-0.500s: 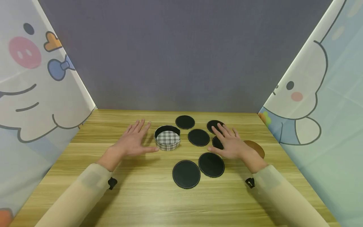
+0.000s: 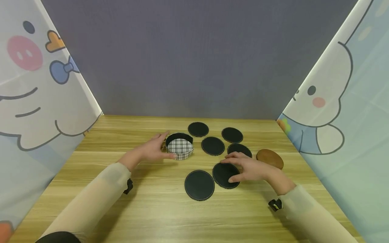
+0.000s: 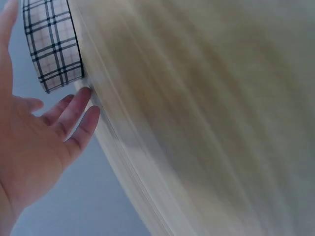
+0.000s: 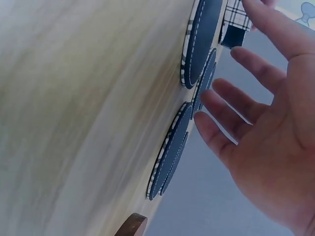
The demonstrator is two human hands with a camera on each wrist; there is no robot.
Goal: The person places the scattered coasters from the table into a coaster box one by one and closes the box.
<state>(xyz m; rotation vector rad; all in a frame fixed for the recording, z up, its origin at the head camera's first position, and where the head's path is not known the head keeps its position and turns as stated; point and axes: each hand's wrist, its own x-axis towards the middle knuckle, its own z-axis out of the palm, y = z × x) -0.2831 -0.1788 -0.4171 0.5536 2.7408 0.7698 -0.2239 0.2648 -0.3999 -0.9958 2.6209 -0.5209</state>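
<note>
A round plaid coaster holder (image 2: 180,146), black inside with a gap in its wall, stands left of the table's middle. My left hand (image 2: 152,150) is at its left side, thumb near the front and relaxed fingers by the back; in the left wrist view the plaid wall (image 3: 54,46) is just beyond the fingertips. Over a round black coaster (image 2: 222,175) hovers my right hand (image 2: 249,167), thumb and fingers spread apart and holding nothing. A second coaster (image 2: 199,185) lies close to its left. Plaid edging shows on the coasters (image 4: 170,152) in the right wrist view.
Farther back lie several more black coasters (image 2: 213,146), one (image 2: 239,149) just beyond my right fingers. A brown oval object (image 2: 269,159) sits right of them, by my right wrist. A grey panel (image 2: 191,60) rises behind the wood table (image 2: 152,216), with cartoon-print cloth at both sides.
My left hand has moved right, up against the coaster holder's side. The right hand has come nearer, from the back coasters to over the front right one. Coasters and holder have stayed put.
</note>
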